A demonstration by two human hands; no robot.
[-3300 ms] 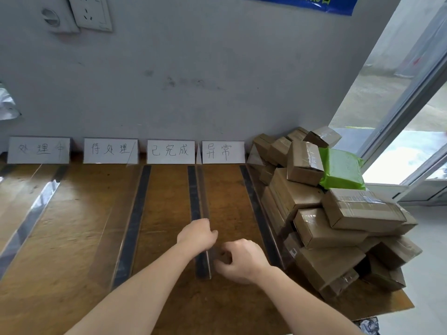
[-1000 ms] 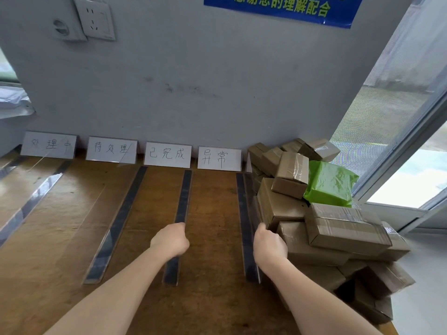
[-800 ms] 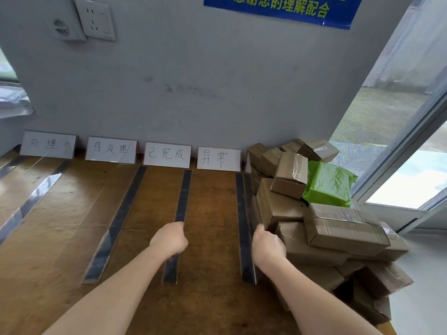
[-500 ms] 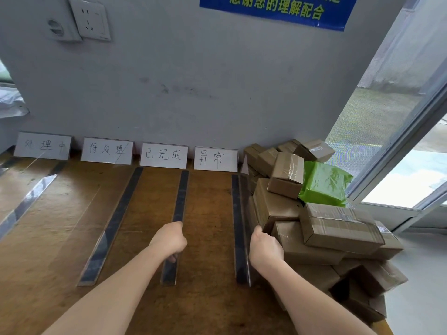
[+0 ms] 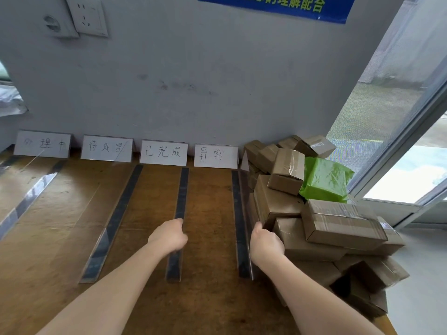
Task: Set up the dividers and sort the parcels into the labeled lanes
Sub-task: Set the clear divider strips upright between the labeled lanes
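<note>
Gripping 2 dividers (image 5: 181,189) beside parcels (image 5: 338,223).

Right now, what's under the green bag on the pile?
Only brown boxes show below the green bag, a long taped box in front. What it rests on directly is covered.

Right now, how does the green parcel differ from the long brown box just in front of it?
The green parcel is a soft-looking wrinkled bag; the long brown box is flat-sided taped cardboard. The parcel sits farther back; the box lies nearer. Both rest atop other boxes.
</note>
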